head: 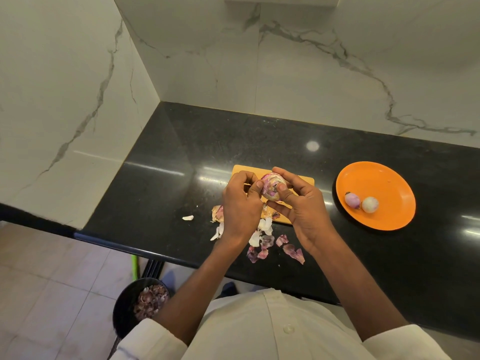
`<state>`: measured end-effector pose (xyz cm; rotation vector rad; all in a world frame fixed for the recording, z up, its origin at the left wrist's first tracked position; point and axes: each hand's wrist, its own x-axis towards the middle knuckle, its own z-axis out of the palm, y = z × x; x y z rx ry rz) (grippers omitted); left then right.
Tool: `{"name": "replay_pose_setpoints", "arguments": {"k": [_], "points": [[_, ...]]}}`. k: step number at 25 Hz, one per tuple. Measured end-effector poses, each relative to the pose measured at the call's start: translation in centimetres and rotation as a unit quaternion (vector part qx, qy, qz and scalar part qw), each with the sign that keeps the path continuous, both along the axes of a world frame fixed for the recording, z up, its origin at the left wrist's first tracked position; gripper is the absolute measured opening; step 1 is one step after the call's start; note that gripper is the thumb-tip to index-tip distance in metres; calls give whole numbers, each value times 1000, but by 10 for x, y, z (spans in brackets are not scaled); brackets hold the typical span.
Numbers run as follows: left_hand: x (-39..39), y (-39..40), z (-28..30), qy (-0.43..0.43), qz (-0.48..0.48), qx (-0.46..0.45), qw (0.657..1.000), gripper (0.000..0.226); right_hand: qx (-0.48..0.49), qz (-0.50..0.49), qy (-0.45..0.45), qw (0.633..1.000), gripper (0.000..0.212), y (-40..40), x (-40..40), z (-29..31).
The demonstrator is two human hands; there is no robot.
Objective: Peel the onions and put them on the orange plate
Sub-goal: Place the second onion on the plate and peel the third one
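Onions are the matter here, but the widest thing under the grip is the black stone counter, with white veined marble walls rising behind it. Well to the right of the grip sits the orange plate, carrying two small peeled onions, one purplish, one pale, touching each other. Directly beneath the grip lies a wooden cutting board. Both forearms reach forward from rolled white sleeves. The left hand curls its fingers at the onion's left side, seemingly pinching a flap of skin, though that is hard to see. The right hand clasps the half-peeled onion, thumb pressed on its front; it looks glossy, streaked pink, purple and white. Loose peels lie scattered just nearer than the grip.
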<state>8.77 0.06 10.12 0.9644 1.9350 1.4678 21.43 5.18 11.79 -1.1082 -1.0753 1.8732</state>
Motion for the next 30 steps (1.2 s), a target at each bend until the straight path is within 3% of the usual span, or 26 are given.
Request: {"name": "replay_pose_setpoints", "arguments": {"k": [5, 10, 14, 19, 24, 28, 30], "points": [[-3, 0, 0, -84, 52, -11, 995, 16, -70, 4, 49, 996, 34, 1, 2, -3], [-1, -4, 3, -181, 27, 25, 983, 6, -72, -8, 44, 996, 33, 0, 2, -4], [-1, -7, 2, -137, 13, 40, 990, 7, -43, -25, 24, 998, 32, 0, 1, -2], [5, 0, 3, -56, 77, -5, 995, 17, -18, -13, 4, 1000, 33, -4, -4, -5], [7, 10, -1, -38, 108, -66, 991, 21, -69, -14, 39, 997, 36, -5, -14, -9], [2, 7, -11, -175, 65, -10, 982, 10, -79, -45, 37, 995, 33, 4, -15, -9], [-2, 5, -8, -195, 24, 36, 980, 7, -75, -47, 36, 995, 33, 9, -13, -7]]}}
